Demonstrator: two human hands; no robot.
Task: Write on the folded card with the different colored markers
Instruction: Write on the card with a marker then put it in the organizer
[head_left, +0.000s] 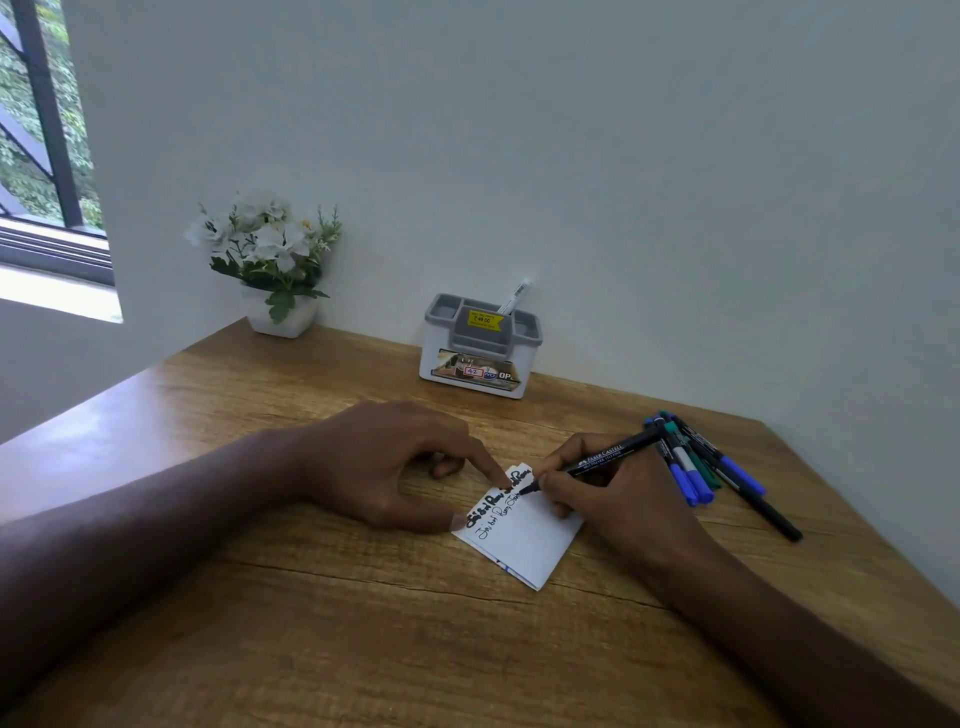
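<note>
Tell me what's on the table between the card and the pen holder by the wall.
Only bare wooden table, as the head view shows, between the card and the pen holder.

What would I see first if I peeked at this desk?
Your eye lands on the small white folded card in the middle of the brown wooden desk, where the right hand writes with a black marker pen and the left hand pins it. A bunch of blue and green markers lies to the right; a white flower pot stands at the back left.
</note>
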